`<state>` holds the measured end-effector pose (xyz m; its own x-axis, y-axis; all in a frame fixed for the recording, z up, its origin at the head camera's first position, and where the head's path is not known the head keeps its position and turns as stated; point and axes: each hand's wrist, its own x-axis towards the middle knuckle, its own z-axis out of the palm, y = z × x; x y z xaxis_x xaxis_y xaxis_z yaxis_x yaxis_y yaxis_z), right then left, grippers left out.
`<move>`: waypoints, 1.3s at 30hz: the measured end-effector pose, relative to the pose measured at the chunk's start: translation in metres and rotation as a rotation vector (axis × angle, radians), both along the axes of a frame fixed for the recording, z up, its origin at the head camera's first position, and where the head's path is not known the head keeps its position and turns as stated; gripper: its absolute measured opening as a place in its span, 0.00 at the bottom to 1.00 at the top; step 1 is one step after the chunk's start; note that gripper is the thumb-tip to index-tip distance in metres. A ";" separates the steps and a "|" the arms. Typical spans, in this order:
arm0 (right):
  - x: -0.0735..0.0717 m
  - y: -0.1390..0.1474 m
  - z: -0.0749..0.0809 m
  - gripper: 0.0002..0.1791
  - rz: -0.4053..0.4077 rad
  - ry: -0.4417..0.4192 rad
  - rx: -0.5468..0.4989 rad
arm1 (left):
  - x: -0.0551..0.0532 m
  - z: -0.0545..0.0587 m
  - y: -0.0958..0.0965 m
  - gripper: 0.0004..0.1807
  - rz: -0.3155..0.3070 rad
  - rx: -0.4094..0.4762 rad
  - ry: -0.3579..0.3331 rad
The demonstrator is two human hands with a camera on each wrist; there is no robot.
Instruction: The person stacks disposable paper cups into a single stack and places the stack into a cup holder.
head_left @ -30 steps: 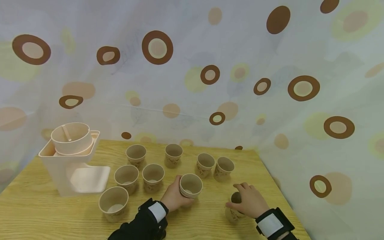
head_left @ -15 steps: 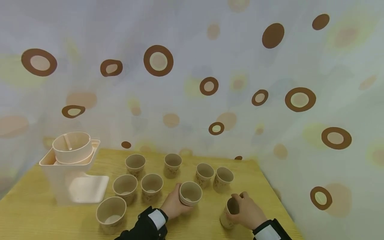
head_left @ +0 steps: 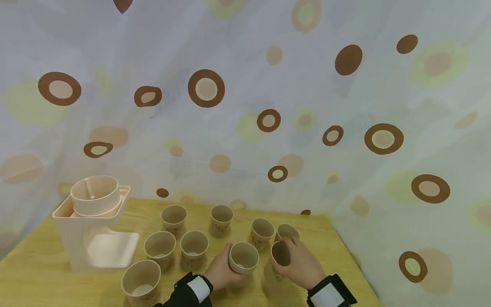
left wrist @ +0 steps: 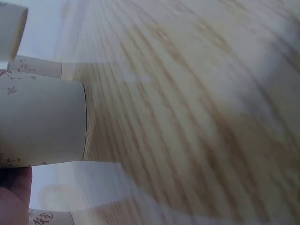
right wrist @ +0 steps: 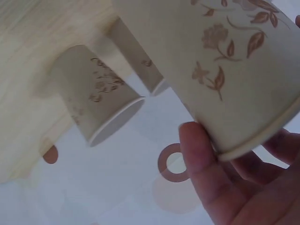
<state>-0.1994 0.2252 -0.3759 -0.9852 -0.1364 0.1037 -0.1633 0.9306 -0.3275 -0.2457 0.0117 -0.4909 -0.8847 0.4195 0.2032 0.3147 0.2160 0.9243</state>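
Observation:
My left hand grips a small stack of paper cups, their rims nested, close over the table. In the left wrist view a patterned cup wall shows above a fingertip. Just right of the stack, my right hand holds a single paper cup by its upper part. The right wrist view shows that cup's brown flower print, with fingers near its rim. Behind it stand two more paper cups, one in full view and one partly hidden.
Several upright paper cups stand on the wooden table to the left, among them a near one and a far one. A cream plastic container with a round cup-like part on top stands far left. A patterned sheet hangs behind.
My right hand has taken hold of the right-hand cup and moved it leftward, close to the stack. The left hand keeps its grip on the stack. The head view has tilted up a little.

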 end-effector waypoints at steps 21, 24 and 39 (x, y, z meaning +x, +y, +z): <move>-0.009 -0.027 0.011 0.30 0.078 0.177 -0.072 | 0.002 0.005 -0.005 0.40 -0.042 0.025 -0.079; -0.009 -0.029 0.013 0.30 0.082 0.185 -0.082 | 0.003 0.006 -0.005 0.40 -0.037 0.016 -0.079; -0.007 -0.038 0.021 0.30 0.126 0.277 -0.051 | 0.002 0.005 -0.003 0.41 -0.022 0.003 -0.093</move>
